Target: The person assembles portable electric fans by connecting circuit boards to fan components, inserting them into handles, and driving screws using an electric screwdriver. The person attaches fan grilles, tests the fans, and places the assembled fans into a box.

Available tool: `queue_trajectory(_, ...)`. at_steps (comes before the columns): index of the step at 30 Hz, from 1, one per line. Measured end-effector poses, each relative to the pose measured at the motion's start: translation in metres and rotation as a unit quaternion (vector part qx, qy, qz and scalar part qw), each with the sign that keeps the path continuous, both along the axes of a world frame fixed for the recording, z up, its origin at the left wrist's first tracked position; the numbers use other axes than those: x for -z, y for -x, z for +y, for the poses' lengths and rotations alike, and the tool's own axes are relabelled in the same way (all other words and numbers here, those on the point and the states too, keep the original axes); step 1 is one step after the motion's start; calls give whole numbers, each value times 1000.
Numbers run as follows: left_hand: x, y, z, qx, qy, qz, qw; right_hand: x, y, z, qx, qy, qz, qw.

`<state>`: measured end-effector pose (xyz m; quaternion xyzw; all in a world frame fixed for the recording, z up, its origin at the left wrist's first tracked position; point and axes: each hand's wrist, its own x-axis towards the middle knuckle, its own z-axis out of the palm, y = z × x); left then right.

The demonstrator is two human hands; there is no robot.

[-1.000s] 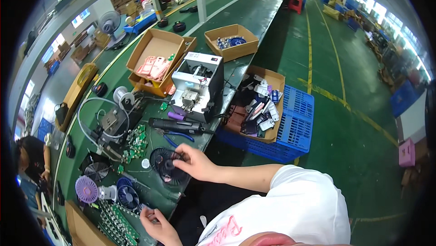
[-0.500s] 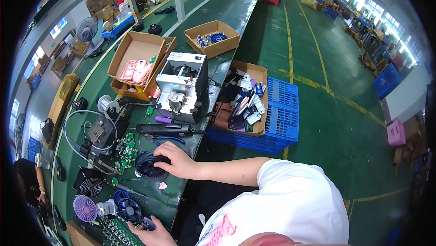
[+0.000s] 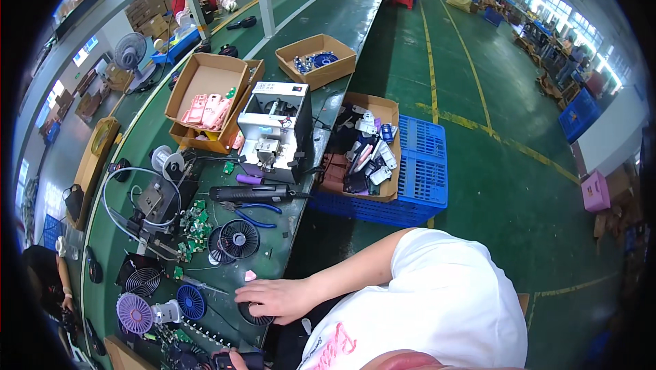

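Observation:
At the table's near edge my right hand [image 3: 277, 299] curls its fingers over a round black fan cover [image 3: 258, 313]. The hand hides much of that cover. My left hand [image 3: 237, 360], cut off by the lower rim, grips the dark handle of a handheld fan [image 3: 251, 362]. Dark blades beside it are partly out of sight. Farther along lies a black round fan grille [image 3: 239, 239], overlapping another dark ring [image 3: 216, 245]. A small pink piece [image 3: 250, 275] sits just beyond my right fingers. Left of my hands are a blue fan wheel [image 3: 191, 302] and a purple-headed fan [image 3: 134, 313].
Green circuit boards [image 3: 196, 230], blue-handled pliers [image 3: 256, 214] and a black electric screwdriver [image 3: 249, 194] lie ahead. Beyond them stands a white-and-black machine [image 3: 273, 131]. A carton of casings [image 3: 369, 155] rests on a blue crate [image 3: 424, 165] at right. Co-workers sit across the line.
My right hand has left the black grille by the pliers and moved nearer me, onto another round cover. My left hand and its fan have shifted down toward the lower rim.

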<state>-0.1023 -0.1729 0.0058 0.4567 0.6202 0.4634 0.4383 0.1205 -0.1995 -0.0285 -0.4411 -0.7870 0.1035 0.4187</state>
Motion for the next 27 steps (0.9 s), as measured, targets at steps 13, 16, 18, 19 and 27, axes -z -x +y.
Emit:
queue_trajectory(13,-17,3,10,162,53,-312,935,-25,-1,28,-5,160,101,982)
queue_trajectory(16,-21,4,7,241,95,-221,940,-31,8,34,-9,170,247,954)
queue_trajectory(18,-20,2,7,282,125,-195,931,-33,13,39,-9,181,234,955)
queue_trajectory(19,-21,-2,8,292,116,-180,932,-32,16,42,-12,180,233,956)
queue_trajectory(27,-21,-3,22,358,88,-136,920,-27,24,55,-9,180,190,965)
